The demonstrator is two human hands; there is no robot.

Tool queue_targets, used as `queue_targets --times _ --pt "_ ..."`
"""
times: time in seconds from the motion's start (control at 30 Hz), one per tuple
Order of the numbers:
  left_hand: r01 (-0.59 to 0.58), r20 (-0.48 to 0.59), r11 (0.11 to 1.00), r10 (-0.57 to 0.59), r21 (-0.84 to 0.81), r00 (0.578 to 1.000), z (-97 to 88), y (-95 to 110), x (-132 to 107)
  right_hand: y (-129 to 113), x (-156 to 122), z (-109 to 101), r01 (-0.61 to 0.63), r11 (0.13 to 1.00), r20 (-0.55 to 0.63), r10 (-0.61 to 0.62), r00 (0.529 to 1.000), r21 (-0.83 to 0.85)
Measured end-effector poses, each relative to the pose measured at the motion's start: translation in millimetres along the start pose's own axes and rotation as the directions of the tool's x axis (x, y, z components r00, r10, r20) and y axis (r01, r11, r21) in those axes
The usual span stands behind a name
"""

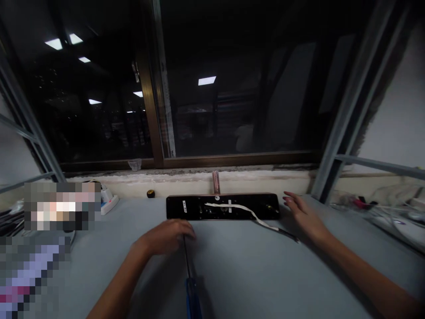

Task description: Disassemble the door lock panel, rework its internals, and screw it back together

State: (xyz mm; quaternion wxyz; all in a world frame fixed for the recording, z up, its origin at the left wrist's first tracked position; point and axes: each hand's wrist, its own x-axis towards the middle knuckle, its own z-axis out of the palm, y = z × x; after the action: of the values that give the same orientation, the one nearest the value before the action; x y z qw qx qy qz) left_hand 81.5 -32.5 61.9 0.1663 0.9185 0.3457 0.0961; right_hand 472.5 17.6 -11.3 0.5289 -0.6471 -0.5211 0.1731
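Observation:
A long black panel [239, 212] lies on the table, with white labels on its upper face. A cable in a white sleeve [244, 208] runs across it and over its near edge, ending in a dark tip. My left hand [171, 237] is at the panel's near left edge, fingers bent down and blurred; their grip is hidden. Below those fingers, the shaft of a blue-handled screwdriver [192, 297] points away from me. Whether the hand touches the shaft cannot be made out. Beside the panel's right end, my right hand [303, 217] is open, fingers apart, holding nothing.
Behind the panel stands a copper-coloured cylinder [216, 182]. A small dark round object [150, 193] and a white power strip [109, 205] are at the back left. Cables [388, 199] lie at the right. Metal shelf posts [345, 102] flank the table before a dark window.

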Motion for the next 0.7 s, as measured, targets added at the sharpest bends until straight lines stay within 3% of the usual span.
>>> queue_targets --times 0.03,0.1,0.23,0.33,0.4,0.47,0.5,0.57,0.63,0.7 --pt "-0.010 0.084 1.000 0.011 -0.016 0.996 2.9 1 1 0 -1 -1 0.010 1.000 -0.016 -0.010 1.000 -0.017" --pt "-0.016 0.140 1.000 0.018 -0.017 0.990 8.3 1 3 -4 -4 -5 0.037 0.998 -0.048 -0.040 0.998 -0.057" --pt "-0.033 0.117 0.999 0.031 0.015 0.993 15.4 2 7 -29 -19 -14 0.127 0.981 -0.105 -0.143 0.984 -0.145" --pt "0.000 0.102 1.000 -0.001 0.009 0.995 22.6 11 11 -53 -36 -18 0.275 0.936 -0.122 -0.306 0.944 -0.219" --pt "0.020 0.074 1.000 -0.020 0.005 0.997 29.4 18 15 -67 -48 -16 0.350 0.915 -0.034 -0.364 0.931 -0.200" --pt "0.009 0.036 1.000 -0.009 0.018 0.999 36.3 22 18 -77 -60 -10 0.363 0.922 0.187 -0.336 0.923 -0.131" --pt "-0.007 0.018 0.999 0.006 0.037 1.000 39.2 23 19 -80 -65 -6 0.375 0.921 0.318 -0.326 0.890 -0.105" --pt "-0.033 -0.014 0.996 0.034 0.088 0.999 43.1 23 21 -84 -74 3 0.440 0.895 0.536 -0.335 0.775 -0.077" --pt "-0.042 -0.034 0.990 0.047 0.133 0.998 44.5 22 21 -83 -80 12 0.522 0.850 0.670 -0.349 0.656 -0.068" --pt "-0.044 -0.044 0.987 0.051 0.156 0.998 44.5 19 20 -80 -82 17 0.579 0.812 0.742 -0.344 0.576 -0.073"
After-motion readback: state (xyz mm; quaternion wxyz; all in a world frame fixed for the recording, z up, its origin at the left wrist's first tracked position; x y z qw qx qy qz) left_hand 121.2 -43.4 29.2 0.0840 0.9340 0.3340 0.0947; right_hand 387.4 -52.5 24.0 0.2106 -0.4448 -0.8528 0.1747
